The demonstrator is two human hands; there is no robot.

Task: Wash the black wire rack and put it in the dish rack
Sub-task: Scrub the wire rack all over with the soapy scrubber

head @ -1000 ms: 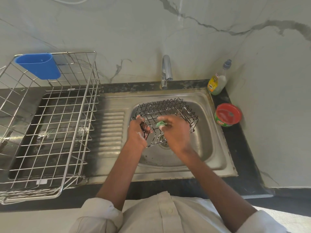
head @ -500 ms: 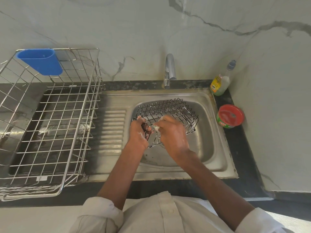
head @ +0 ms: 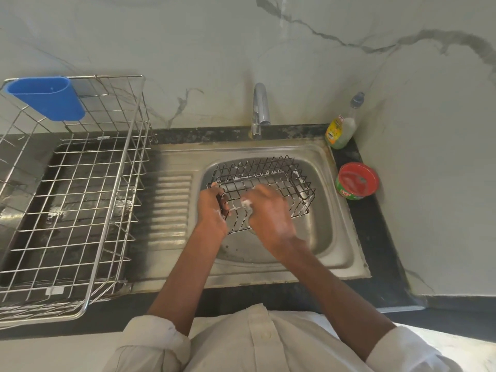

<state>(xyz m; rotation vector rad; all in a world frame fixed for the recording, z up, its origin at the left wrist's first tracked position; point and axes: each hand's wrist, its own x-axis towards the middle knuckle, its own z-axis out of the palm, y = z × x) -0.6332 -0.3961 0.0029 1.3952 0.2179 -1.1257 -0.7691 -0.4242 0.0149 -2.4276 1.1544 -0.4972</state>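
Observation:
The black wire rack [head: 279, 178] lies tilted in the steel sink basin [head: 322, 232], flecked with white foam. My left hand [head: 212, 210] grips its near left edge. My right hand [head: 271, 213] presses a soapy scrubber [head: 246, 203], mostly hidden under the fingers, against the rack's near side. The empty silver dish rack [head: 112, 189] stands on the counter to the left of the sink.
A blue cutlery cup [head: 45, 100] hangs on the dish rack's back left corner. The tap [head: 259, 108] stands behind the basin, with no water running. A dish soap bottle [head: 342, 124] and a red-lidded tub [head: 357, 181] sit on the right counter strip.
My right hand has slid slightly left along the rack, and the green scrubber is now hidden under foam and fingers. My left hand keeps its grip. The view has shifted a little.

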